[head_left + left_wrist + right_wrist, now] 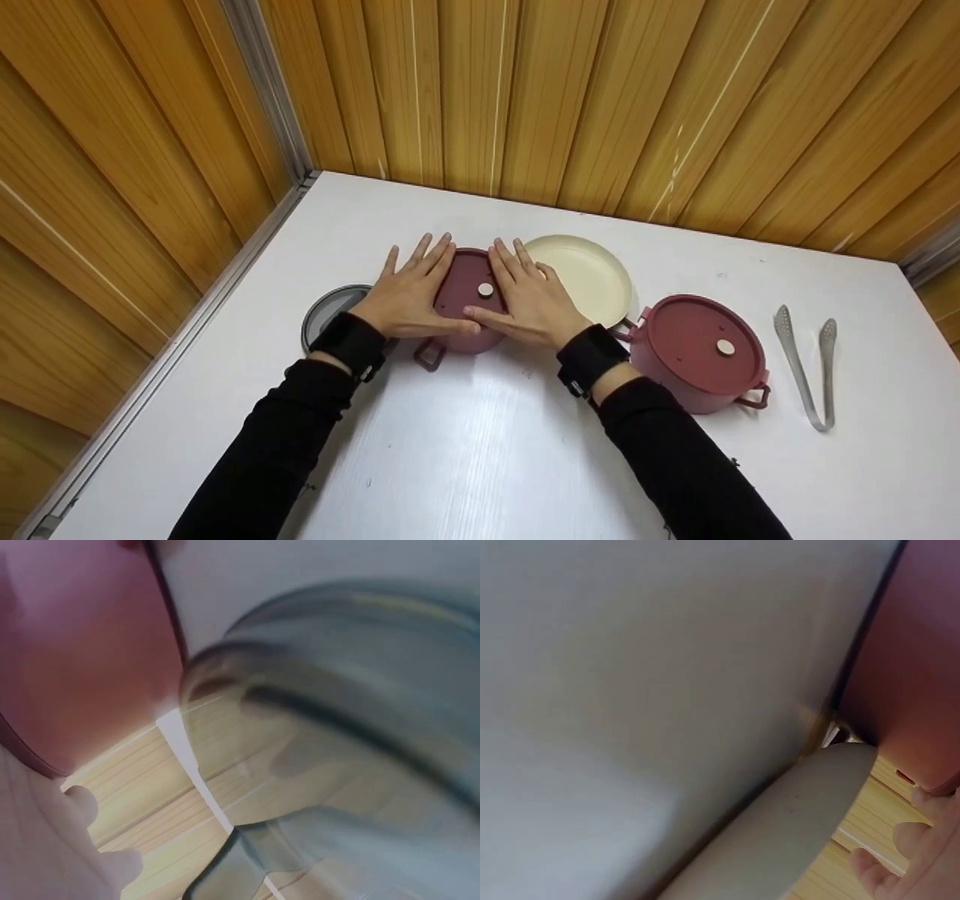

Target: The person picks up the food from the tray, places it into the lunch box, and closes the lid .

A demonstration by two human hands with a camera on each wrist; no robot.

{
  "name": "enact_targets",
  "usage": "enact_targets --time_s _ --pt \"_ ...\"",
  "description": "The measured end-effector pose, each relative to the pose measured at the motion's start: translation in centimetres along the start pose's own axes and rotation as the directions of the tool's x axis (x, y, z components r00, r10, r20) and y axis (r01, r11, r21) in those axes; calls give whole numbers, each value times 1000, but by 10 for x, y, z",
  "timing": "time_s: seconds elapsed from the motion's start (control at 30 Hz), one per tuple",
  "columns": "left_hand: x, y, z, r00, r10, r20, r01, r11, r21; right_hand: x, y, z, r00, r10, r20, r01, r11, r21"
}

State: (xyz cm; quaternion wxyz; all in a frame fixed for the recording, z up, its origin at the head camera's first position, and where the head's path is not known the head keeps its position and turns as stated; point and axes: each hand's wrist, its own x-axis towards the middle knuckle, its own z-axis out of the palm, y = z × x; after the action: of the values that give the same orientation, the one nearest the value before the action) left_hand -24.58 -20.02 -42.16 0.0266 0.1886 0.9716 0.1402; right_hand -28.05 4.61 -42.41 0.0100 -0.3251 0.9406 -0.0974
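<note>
A dark red lidded pot (469,343) stands on the white table between the two hands. Its lid (466,285) is on, with a pale round knob. My left hand (409,296) lies along the lid's left side, fingers straight and pointing away. On the right side my right hand (538,301) rests the same way, its thumb meeting the left thumb over the lid's near part. Both wrist views show the pot's side wall (90,645) beside the palm. A grey see-through round vessel (319,319) sits left of the left hand, partly hidden by the wrist.
A cream frying pan (600,281) lies behind and right of the right hand. Farther right stands a second red lidded pot (686,337), then metal tongs (802,382) with their arms spread. Wood-patterned walls (480,97) border the table (465,457) at the back and left.
</note>
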Motion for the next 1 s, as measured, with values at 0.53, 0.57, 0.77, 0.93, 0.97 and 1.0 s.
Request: enact_targets --time_s 0.53,0.57,0.77,0.93,0.97,1.0 --pt "14 8 1 999 39 14 -40 997 63 10 -8 -2 999 -33 31 35 997 -68" --pt "14 8 1 999 42 13 -43 998 55 10 -7 -1 999 -36 31 38 997 -65" --pt "13 6 2 999 48 0 -48 999 16 11 -8 -3 999 -41 31 41 999 -19" --pt "12 5 2 999 52 -9 -52 999 3 11 -9 -3 999 -35 20 35 999 5" --pt "12 5 2 998 56 -14 -56 998 5 11 -9 -3 999 -35 18 35 999 6" --pt "12 5 3 998 59 -17 -59 998 9 11 -9 -2 999 -36 15 36 999 8"
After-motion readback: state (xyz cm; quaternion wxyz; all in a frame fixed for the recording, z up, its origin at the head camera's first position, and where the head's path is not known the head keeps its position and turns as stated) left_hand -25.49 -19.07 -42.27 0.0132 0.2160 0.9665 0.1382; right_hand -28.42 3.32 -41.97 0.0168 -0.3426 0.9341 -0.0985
